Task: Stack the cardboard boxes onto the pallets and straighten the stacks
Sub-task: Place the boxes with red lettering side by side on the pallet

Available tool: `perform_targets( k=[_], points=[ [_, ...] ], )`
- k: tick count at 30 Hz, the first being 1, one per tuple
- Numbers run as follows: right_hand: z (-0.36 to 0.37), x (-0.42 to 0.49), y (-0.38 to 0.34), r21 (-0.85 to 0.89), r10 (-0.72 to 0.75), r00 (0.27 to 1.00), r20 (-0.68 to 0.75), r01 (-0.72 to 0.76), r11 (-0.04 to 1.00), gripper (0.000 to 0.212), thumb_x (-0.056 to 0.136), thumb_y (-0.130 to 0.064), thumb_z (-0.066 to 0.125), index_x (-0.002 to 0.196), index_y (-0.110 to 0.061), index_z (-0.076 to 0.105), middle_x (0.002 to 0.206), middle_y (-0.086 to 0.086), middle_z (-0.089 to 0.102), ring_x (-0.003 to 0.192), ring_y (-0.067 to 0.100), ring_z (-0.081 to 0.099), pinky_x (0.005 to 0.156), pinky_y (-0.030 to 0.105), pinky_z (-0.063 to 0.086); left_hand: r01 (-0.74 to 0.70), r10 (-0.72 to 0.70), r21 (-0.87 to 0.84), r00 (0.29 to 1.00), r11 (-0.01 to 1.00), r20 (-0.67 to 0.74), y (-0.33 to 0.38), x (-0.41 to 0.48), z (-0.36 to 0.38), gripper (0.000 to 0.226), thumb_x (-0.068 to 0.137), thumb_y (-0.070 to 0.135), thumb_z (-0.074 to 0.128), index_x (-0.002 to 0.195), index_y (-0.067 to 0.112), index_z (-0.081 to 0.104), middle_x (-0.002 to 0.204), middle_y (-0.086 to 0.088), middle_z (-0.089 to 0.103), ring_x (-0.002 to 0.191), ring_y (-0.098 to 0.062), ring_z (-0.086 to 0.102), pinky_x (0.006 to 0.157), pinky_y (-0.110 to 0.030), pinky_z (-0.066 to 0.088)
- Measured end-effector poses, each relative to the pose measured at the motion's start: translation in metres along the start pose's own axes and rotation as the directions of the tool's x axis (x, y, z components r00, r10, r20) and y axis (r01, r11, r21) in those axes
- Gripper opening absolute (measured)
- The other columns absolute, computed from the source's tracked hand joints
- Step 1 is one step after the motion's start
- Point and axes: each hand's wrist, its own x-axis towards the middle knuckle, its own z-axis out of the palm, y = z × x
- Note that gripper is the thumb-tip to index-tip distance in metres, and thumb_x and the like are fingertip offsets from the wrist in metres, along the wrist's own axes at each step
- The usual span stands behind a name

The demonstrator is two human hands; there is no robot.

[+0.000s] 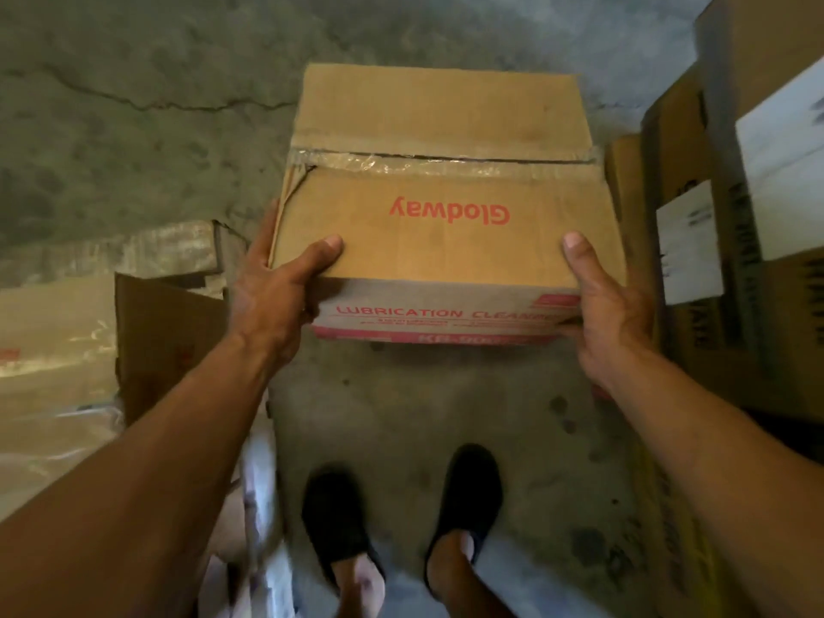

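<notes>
Left hand [272, 296] clamped on the near left corner of the cardboard box [441, 207], thumb flat on the top, fingers wrapped round the left side. Right hand [611, 314] likewise on the near right corner, thumb on top, fingers curled against the near face and mostly hidden. Box held between both, out in front over the concrete floor [133, 104], taped top seam partly split at its left end. Open floor far and left of it; bare patch on the near side, down to two black shoes [339, 519]. Tight on the right: box edge just beside a stack of brown cartons [758, 216], cut off by the frame. Flattened cardboard [165, 341] at near left, close to the left wrist. Underside of the box out of sight; red printing on the near face blurred towards its right end.
</notes>
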Motion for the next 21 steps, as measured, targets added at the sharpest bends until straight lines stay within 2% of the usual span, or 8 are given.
perform_targets(
  k=[5, 7, 9, 12, 13, 17, 19, 21],
  points=[
    [-0.038, -0.059, 0.032, 0.057, 0.002, 1.000, 0.022, -0.003, 0.998, 0.044, 0.082, -0.045, 0.079, 0.120, -0.045, 0.057, 0.117, -0.009, 0.067, 0.103, 0.014, 0.068, 0.086, 0.049, 0.060, -0.026, 0.025, -0.023, 0.999, 0.999, -0.039, -0.022, -0.077, -0.020, 0.067, 0.082, 0.018, 0.081, 0.139, 0.041, 0.053, 0.123, 0.002, 0.068, 0.098, -0.017, 0.072, 0.066, -0.041, 0.059],
    [-0.055, -0.085, 0.043, 0.071, -0.022, 0.999, 0.031, 0.020, 0.997, 0.042, 0.081, -0.044, 0.079, 0.117, -0.047, 0.057, 0.119, -0.008, 0.068, 0.104, 0.014, 0.069, 0.085, 0.049, 0.061, -0.028, 0.026, -0.045, 0.999, 0.999, -0.039, -0.036, -0.108, -0.028, 0.072, 0.083, 0.015, 0.079, 0.144, 0.039, 0.050, 0.119, 0.003, 0.070, 0.094, -0.016, 0.074, 0.061, -0.036, 0.057],
    [-0.076, -0.115, 0.056, 0.086, -0.061, 0.998, 0.025, 0.059, 0.995, 0.039, 0.083, -0.043, 0.078, 0.116, -0.047, 0.058, 0.118, -0.007, 0.069, 0.100, 0.013, 0.070, 0.082, 0.046, 0.062, -0.046, 0.045, -0.089, 0.999, 0.995, -0.013, -0.048, -0.140, -0.037, 0.073, 0.082, 0.014, 0.080, 0.146, 0.036, 0.050, 0.122, -0.001, 0.070, 0.099, -0.021, 0.073, 0.062, -0.035, 0.057],
    [-0.108, -0.159, 0.084, 0.093, -0.096, 0.995, 0.041, 0.092, 0.991, 0.063, 0.083, -0.044, 0.078, 0.139, -0.036, 0.051, 0.124, -0.003, 0.066, 0.105, 0.016, 0.068, 0.080, 0.044, 0.062, -0.088, 0.094, -0.091, 0.994, 0.992, 0.064, -0.072, -0.186, -0.057, 0.077, 0.079, 0.017, 0.083, 0.147, 0.030, 0.050, 0.130, -0.008, 0.067, 0.110, -0.029, 0.070, 0.064, -0.035, 0.059],
    [-0.117, -0.175, 0.093, 0.083, -0.099, 0.994, 0.035, 0.096, 0.992, 0.066, 0.082, -0.044, 0.079, 0.141, -0.034, 0.050, 0.125, -0.002, 0.066, 0.105, 0.017, 0.068, 0.081, 0.046, 0.062, -0.095, 0.101, -0.094, 0.993, 0.991, 0.060, -0.079, -0.206, -0.064, 0.078, 0.078, 0.017, 0.084, 0.147, 0.028, 0.050, 0.130, -0.009, 0.067, 0.112, -0.030, 0.069, 0.067, -0.036, 0.059],
    [-0.157, -0.235, 0.124, 0.080, -0.114, 0.993, 0.032, 0.112, 0.991, 0.035, 0.083, -0.041, 0.080, 0.112, -0.045, 0.060, 0.120, -0.003, 0.069, 0.105, 0.018, 0.070, 0.086, 0.052, 0.060, -0.099, 0.099, -0.126, 0.995, 0.987, -0.004, -0.114, -0.279, -0.085, 0.065, 0.082, 0.010, 0.081, 0.141, 0.023, 0.057, 0.118, -0.005, 0.073, 0.105, -0.026, 0.072, 0.082, -0.049, 0.060],
    [-0.176, -0.258, 0.143, 0.064, -0.131, 0.991, 0.036, 0.128, 0.990, 0.030, 0.083, -0.039, 0.080, 0.103, -0.049, 0.060, 0.118, -0.005, 0.071, 0.105, 0.018, 0.070, 0.088, 0.052, 0.059, -0.083, 0.080, -0.108, 0.996, 0.991, -0.034, -0.136, -0.314, -0.092, 0.051, 0.082, 0.009, 0.080, 0.129, 0.021, 0.065, 0.111, -0.004, 0.075, 0.099, -0.025, 0.074, 0.083, -0.054, 0.060],
    [-0.195, -0.278, 0.162, 0.049, -0.109, 0.993, 0.042, 0.107, 0.993, 0.033, 0.080, -0.042, 0.082, 0.105, -0.048, 0.062, 0.117, -0.005, 0.071, 0.105, 0.018, 0.071, 0.089, 0.050, 0.060, -0.056, 0.049, -0.122, 0.997, 0.991, -0.067, -0.158, -0.347, -0.102, 0.048, 0.081, 0.011, 0.081, 0.126, 0.020, 0.066, 0.111, -0.004, 0.075, 0.098, -0.024, 0.074, 0.083, -0.057, 0.060]
  ],
)
